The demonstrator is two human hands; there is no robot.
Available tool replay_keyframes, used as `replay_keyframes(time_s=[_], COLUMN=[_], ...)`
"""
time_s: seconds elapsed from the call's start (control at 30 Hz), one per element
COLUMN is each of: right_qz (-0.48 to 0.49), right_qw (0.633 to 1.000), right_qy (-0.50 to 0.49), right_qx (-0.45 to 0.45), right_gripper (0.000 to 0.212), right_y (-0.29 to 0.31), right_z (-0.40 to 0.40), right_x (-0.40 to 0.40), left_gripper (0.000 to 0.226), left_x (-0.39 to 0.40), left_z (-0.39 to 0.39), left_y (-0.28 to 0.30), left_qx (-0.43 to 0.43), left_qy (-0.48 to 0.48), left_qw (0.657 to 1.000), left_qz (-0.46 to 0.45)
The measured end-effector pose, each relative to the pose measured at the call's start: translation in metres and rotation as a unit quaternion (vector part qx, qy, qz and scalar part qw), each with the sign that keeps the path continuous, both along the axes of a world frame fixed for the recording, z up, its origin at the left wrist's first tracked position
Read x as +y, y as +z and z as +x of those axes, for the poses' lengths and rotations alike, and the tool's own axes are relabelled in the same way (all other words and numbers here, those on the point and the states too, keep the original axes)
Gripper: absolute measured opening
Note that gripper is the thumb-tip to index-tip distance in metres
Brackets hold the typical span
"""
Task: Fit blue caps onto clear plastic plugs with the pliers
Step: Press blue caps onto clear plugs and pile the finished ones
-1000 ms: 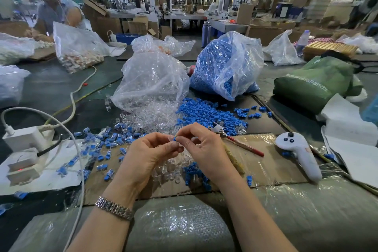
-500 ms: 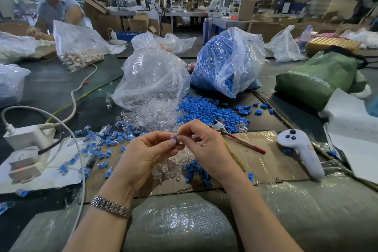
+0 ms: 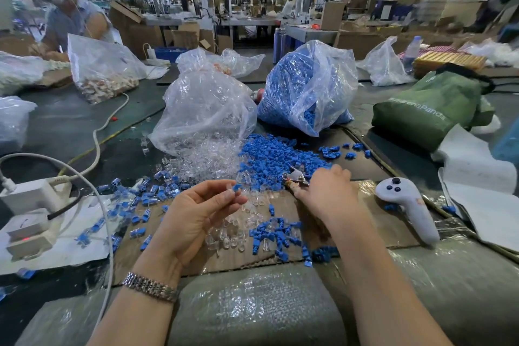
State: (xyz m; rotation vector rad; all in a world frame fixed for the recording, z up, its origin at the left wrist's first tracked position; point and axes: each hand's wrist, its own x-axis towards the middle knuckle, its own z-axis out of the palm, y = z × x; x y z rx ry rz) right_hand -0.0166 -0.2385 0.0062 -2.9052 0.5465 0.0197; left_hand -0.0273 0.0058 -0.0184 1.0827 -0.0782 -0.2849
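A capped clear plug (image 3: 234, 187) is pinched in the left hand (image 3: 196, 216) above the cardboard (image 3: 373, 230). The pliers (image 3: 295, 177) are grasped by the right hand (image 3: 328, 194) beside loose blue caps (image 3: 269, 157). "Panda" is read on the green bag (image 3: 429, 109) at the surface's right edge.

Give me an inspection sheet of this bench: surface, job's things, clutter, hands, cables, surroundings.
Surface: cardboard sheet on a dark table, bubble wrap along the near edge.
Job's things: clear plug with blue cap pinched in the left hand; pliers lying by the loose blue caps; loose clear plugs; bag of blue caps; bag of clear plugs.
Clutter: white controller, green bag, white papers.
Hands: left hand raised, pinching the plug; right hand over the pliers handles, grip cannot be told.
Cables: white cable running from the power adapters.
Surroundings: another person at a far bench, cartons, ceiling fans.
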Motion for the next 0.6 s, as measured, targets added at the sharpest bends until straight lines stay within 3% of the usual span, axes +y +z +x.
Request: replay_keyframes(time_s=[0.1, 0.4, 0.53, 0.6], right_qz=[-0.014, 0.018, 0.098, 0.220], right_qw=[0.998, 0.999, 0.994, 0.973], right_qy=[0.029, 0.041, 0.034, 0.040], right_qx=[0.049, 0.030, -0.024, -0.056], right_gripper=[0.043, 0.029, 0.018, 0.026], right_y=[-0.002, 0.000, 0.014, 0.024], right_z=[0.000, -0.001, -0.004, -0.010], right_x=[-0.007, 0.003, 0.012, 0.016], left_gripper=[0.023, 0.021, 0.022, 0.021], left_x=[0.000, 0.000, 0.000, 0.000], left_z=[0.001, 0.000, 0.001, 0.002], left_y=[0.000, 0.001, 0.002, 0.001], left_qx=[0.004, 0.007, -0.002, -0.005], left_qy=[0.003, 0.015, 0.022, 0.032], left_qw=[1.000, 1.000, 1.000, 0.999], left_qz=[-0.006, -0.005, 0.008, 0.005])
